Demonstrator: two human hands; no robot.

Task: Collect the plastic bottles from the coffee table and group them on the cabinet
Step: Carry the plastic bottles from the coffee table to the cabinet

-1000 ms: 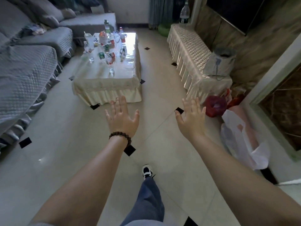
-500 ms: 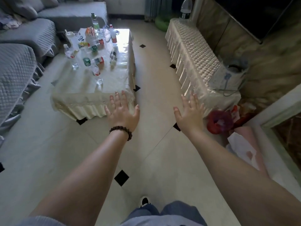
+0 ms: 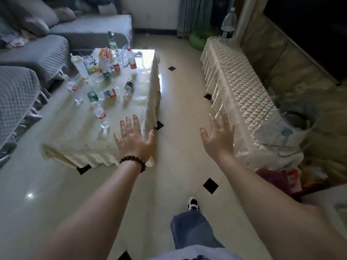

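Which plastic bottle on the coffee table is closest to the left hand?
The small clear plastic bottle with red-and-white label, alone at the cluster's near edge, just beyond the left hand; the others lie farther back.

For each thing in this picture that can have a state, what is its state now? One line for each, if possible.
left hand: open, empty, fingers spread
right hand: open, empty
bottle nearest the hands: upright on the coffee table
bottle with red-green label: lying on its side
large bottle: upright on the cabinet
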